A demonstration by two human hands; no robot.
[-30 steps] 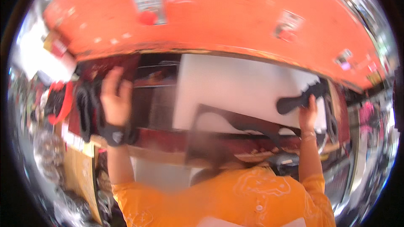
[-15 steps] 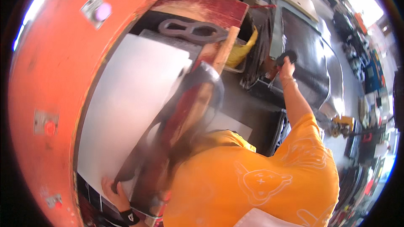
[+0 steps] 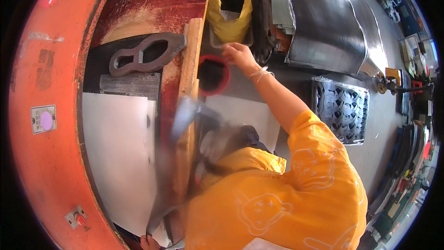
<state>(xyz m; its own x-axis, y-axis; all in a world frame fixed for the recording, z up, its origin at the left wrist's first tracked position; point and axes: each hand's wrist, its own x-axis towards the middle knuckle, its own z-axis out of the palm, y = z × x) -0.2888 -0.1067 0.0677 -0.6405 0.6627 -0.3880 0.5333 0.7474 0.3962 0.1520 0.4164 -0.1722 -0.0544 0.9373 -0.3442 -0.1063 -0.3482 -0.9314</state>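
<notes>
Person wears a loose orange short-sleeved shirt with pale line-drawn cartoon figures across the fabric. Thin light band around wrist of right hand (image 3: 238, 54). Forearm bare below the sleeve.

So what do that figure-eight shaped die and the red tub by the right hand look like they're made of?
The figure-eight die looks like dark steel, matte grey with thin hard walls around two openings. The red tub near the right hand seems to be plastic: even colour and a smooth, thin round rim, though motion blur leaves that open.

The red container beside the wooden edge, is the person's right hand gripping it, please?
No, the right hand hovers just above the red container.
</notes>
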